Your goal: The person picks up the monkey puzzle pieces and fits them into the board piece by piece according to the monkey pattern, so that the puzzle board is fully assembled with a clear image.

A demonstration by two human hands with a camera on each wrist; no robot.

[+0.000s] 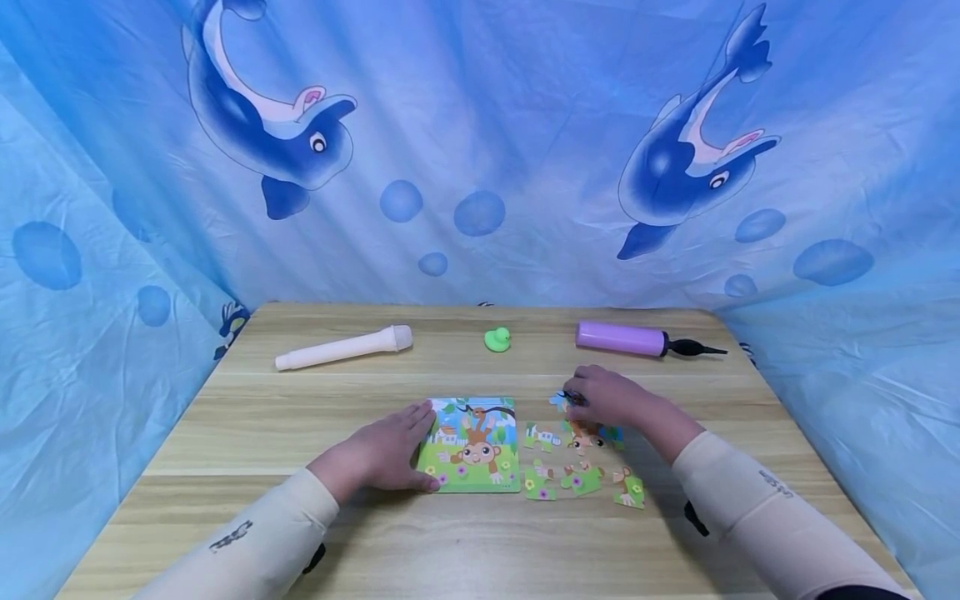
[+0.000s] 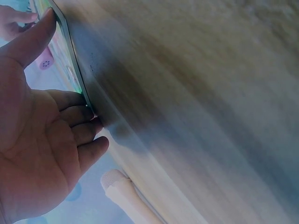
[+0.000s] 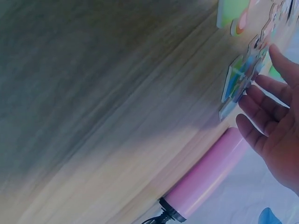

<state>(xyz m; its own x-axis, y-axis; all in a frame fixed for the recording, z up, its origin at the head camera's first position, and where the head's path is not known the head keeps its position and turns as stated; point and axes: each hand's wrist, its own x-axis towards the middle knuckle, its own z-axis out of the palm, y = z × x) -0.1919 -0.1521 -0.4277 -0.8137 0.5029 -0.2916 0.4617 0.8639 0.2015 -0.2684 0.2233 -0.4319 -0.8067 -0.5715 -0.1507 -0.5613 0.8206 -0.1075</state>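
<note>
A square monkey picture puzzle (image 1: 480, 475) lies flat on the table in front of me. My left hand (image 1: 386, 446) rests along its left side, thumb at the near edge and relaxed fingertips at the left edge. To its right lie loose jigsaw pieces: a house piece (image 1: 542, 436), a corner piece with flowers (image 1: 538, 489), a green piece (image 1: 585, 481) and a right corner piece (image 1: 632, 492), among several others. My right hand (image 1: 603, 396) is over the far pieces, fingertips at a blue piece (image 1: 557, 402). In the right wrist view its thumb and fingers are spread apart beside the pieces.
Along the back of the wooden table (image 1: 450, 550) lie a white toy microphone (image 1: 341, 348), a green rubber duck (image 1: 497, 339) and a purple hand pump (image 1: 621, 338) with a black nozzle. A blue curtain (image 1: 480, 125) with dolphins hangs behind and at both sides.
</note>
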